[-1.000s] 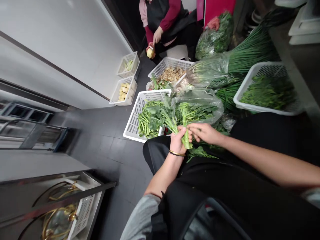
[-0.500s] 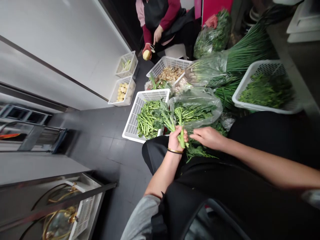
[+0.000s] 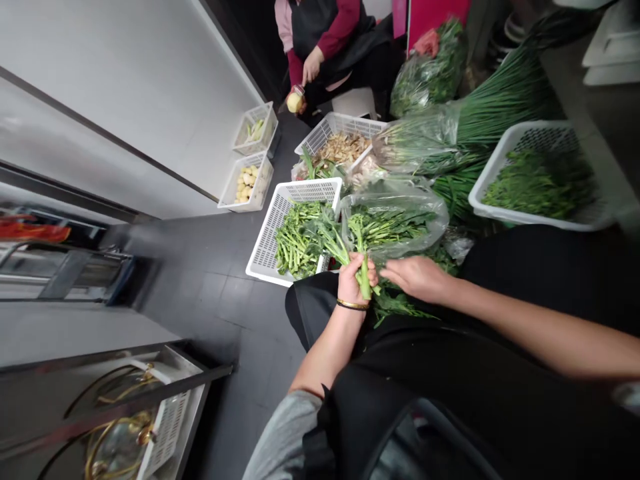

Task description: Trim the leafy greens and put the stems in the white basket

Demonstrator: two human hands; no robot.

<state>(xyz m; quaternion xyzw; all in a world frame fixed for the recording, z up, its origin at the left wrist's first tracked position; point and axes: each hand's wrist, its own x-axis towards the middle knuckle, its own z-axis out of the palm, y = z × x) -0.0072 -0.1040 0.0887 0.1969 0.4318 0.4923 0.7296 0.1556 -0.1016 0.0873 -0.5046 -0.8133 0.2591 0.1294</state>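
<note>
My left hand is wrapped round a thick green leafy vegetable stalk, its cut end pointing toward me and its leaves away. Just to the right is my right hand, its fingers pinched together close to the stalk; what they hold, if anything, I cannot make out. Beyond my hands lies a clear plastic bag with more leafy stalks in it. A white basket at the left holds trimmed green stems. Loose leaves lie beneath my right hand.
A co-worker peels a potato at the far side. Small baskets of peeled pieces stand by the wall. Bagged scallions, a basket of brown peelings and a white basket of greens surround the bag.
My hands and the stalk keep nearly the same position. The co-worker's hands and potato have shifted slightly, with the peeler now against the potato.
</note>
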